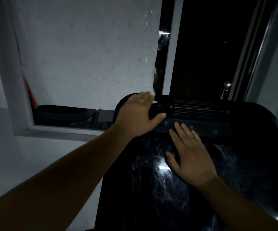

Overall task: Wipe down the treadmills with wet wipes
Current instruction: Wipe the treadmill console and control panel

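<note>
The console [143, 189] is glossy black with pale streaks. Above it, the blind [85, 47] is white with faint diagonal flecks. At the console's top edge the wipe [153, 93] is white.

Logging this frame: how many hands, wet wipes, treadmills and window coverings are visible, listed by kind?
Hands: 2, left hand and right hand
Wet wipe: 1, white, showing at the left hand's fingertips
Treadmill: 1, black
Window covering: 1, white
Total: 5

What seems a wet wipe [153, 94] lies mostly hidden under the left hand [138, 114].
</note>
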### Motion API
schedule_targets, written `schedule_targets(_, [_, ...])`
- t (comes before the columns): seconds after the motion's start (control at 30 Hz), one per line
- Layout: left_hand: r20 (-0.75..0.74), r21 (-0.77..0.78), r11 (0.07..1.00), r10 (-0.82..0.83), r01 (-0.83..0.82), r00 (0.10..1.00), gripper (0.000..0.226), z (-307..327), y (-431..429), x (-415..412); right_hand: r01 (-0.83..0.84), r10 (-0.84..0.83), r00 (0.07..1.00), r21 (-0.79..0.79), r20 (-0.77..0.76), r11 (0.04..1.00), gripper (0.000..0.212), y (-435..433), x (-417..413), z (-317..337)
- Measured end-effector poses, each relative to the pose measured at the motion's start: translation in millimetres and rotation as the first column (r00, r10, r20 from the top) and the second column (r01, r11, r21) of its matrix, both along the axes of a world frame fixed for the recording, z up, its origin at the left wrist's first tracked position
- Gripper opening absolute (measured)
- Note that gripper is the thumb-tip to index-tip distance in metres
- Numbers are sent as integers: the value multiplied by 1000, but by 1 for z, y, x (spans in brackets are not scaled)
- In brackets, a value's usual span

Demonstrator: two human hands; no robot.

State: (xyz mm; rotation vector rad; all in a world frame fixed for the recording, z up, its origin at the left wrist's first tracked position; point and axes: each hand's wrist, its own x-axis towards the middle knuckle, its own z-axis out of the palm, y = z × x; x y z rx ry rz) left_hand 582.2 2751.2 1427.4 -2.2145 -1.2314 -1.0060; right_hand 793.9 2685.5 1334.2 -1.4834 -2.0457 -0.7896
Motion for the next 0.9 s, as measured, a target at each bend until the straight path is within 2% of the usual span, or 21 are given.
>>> schedule_targets(0.13, [-65, 13, 1000, 17, -16, 998, 90, -8, -3, 1, -14, 14, 1000, 12, 2, 1000, 69, 0, 2, 0])
schedule_targets(0.27, [26, -13, 991, 133, -132, 991, 96, -5, -3, -28, 0, 0, 1000, 11, 7, 1000, 70, 1, 1, 0])
schedule_targets(0.43, [-34, 11, 1000, 29, -29, 999, 92, -18, -15, 11, -28, 28, 1000, 30, -7, 999, 69, 1, 1, -1])
schedule_targets(0.6, [47, -8, 986, 167, -167, 985, 90, -5, -3, -20, 0, -1, 1000, 25, 9, 1000, 69, 1, 0, 0])
schedule_targets(0.73, [11, -23, 998, 54, -54, 998, 89, -15, -12, 16, -7, 7, 1000, 25, 19, 1000, 70, 0, 2, 0])
schedule_targets(0.8, [32, 14, 995, 100, -100, 995, 88, -18, -15, -8, -8, 7, 1000, 21, 17, 1000, 69, 0, 1, 0])
schedule_targets(0.9, [91, -29, 982, 188, -186, 978, 89, -12, -9, -24, 6, -7, 1000, 21, 14, 1000, 70, 0, 1, 0])
